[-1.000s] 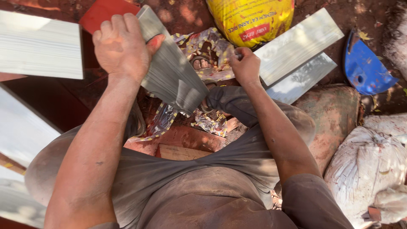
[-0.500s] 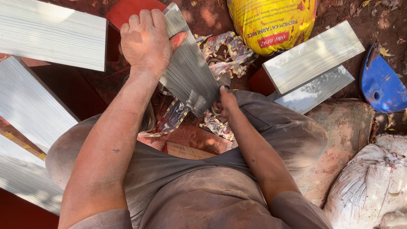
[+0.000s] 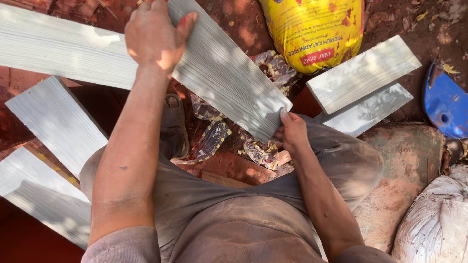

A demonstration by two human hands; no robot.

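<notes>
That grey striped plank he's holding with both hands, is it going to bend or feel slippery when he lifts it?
The grey striped plank probably stays stiff: it spans straight between the left hand and right hand with no sag. Its surface looks smooth with fine grooves, so perhaps slightly slick. It is thin and flat, so unlikely to roll.

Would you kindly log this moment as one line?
left hand: grips grey plank top | right hand: holds its lower corner | plank: tilted above lap

Dusty grey-brown short-sleeved shirt, matching soiled grey trousers, and bare forearms.
</notes>
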